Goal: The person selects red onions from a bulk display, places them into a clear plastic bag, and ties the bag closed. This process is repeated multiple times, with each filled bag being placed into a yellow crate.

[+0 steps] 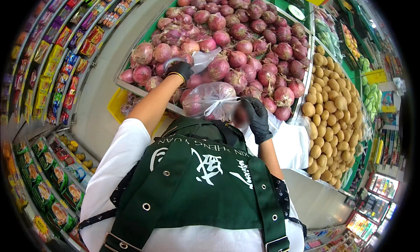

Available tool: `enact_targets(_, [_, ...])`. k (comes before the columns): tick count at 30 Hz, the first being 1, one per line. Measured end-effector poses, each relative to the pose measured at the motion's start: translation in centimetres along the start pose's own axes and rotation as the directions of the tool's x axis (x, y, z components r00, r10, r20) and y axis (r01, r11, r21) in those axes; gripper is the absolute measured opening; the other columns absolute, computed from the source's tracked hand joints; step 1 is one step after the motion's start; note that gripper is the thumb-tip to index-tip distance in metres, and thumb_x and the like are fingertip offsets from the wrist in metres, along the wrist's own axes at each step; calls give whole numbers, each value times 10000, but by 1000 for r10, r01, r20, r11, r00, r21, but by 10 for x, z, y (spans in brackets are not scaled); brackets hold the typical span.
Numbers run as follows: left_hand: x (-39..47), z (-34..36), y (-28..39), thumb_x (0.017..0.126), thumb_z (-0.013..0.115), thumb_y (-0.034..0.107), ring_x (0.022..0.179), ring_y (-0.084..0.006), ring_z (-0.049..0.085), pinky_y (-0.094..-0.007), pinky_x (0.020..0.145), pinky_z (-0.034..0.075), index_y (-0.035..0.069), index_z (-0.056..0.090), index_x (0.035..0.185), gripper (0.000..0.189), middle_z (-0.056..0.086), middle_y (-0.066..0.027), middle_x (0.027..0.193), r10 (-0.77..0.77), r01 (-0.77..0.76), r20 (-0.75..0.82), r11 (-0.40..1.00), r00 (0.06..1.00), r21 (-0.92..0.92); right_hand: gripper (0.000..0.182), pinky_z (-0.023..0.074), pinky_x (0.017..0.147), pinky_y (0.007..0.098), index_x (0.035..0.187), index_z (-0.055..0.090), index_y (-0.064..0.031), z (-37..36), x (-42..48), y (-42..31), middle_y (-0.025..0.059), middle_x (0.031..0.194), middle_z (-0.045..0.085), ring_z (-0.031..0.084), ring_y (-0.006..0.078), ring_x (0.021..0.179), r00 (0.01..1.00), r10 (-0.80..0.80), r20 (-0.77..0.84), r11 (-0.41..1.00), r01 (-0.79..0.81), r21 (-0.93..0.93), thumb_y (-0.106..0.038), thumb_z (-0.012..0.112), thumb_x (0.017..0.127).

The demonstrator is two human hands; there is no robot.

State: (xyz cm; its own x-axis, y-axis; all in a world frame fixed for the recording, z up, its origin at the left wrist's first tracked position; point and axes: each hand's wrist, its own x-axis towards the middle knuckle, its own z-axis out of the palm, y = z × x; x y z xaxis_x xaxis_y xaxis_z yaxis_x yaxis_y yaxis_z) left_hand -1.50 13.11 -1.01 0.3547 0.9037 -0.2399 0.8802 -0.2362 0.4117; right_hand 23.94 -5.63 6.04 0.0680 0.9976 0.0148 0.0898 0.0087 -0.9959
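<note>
My left hand (180, 71), in a black glove, is above the onions, its fingers curled on a ring-shaped roll (171, 60) that looks like tape. Beside it, a loose piece of clear plastic (204, 61) lies over the onions. A knotted clear plastic bag (210, 101) with red onions inside rests at the front edge of the onion bin (147, 94). My right hand (257, 117), also gloved in black, is at the right end of the bag's twisted top and seems to pinch it. A blurred patch hides part of its fingers.
Loose red onions (236, 58) fill the bin. White plastic bags (290, 143) lie to the right, before a heap of potatoes (331, 114). A yellow crate (117, 104) stands below the bin's left corner. Shelves of packaged food (49, 68) line the left side.
</note>
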Motion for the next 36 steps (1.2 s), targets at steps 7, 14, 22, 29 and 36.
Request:
enact_targets(7, [-18, -51, 73, 804, 512, 222, 683, -112, 558, -249, 597, 459, 70, 541, 927, 198, 569, -18, 788, 98, 176, 211, 283, 973, -943, 145, 411, 701, 208, 916, 545, 7, -4, 12, 10, 34, 827, 572, 515, 97, 745, 992, 114, -47, 956, -96, 279, -72, 509, 800])
enact_targets(14, [-60, -87, 125, 831, 471, 259, 781, -160, 563, -303, 670, 480, 39, 464, 1042, 305, 562, -68, 917, 287, 166, 145, -51, 947, -985, 550, 384, 831, 321, 1133, 418, -20, 26, 41, -45, 148, 1109, 462, 475, 246, 983, 803, -582, -126, 738, 457, -496, -120, 670, 654])
enact_targets(22, [-82, -80, 146, 846, 444, 242, 794, -123, 538, -251, 711, 440, 27, 493, 1051, 301, 567, -52, 891, 264, 142, 97, -159, 960, -977, 92, 417, 506, 287, 731, 527, -91, 17, 43, -11, 45, 628, 501, 514, 151, 574, 951, -273, -144, 905, 203, -374, -141, 597, 699])
enact_targets(29, [-99, -22, 130, 805, 497, 153, 841, -96, 494, -229, 738, 402, 23, 505, 1050, 278, 547, -31, 931, 260, 92, 221, 430, 940, -898, 64, 384, 518, 242, 764, 533, -86, 41, 20, 33, -14, 639, 478, 449, 95, 571, 974, 221, 42, 829, -211, 518, -127, 526, 716])
enact_targets(36, [-102, -16, 122, 770, 523, 34, 809, -90, 506, -226, 709, 421, 25, 530, 993, 224, 553, -2, 904, 358, -103, 81, 467, 930, -878, 227, 408, 638, 222, 962, 549, -109, 44, 9, 2, 0, 846, 567, 516, 83, 745, 958, 214, 191, 771, -286, 569, -201, 417, 801])
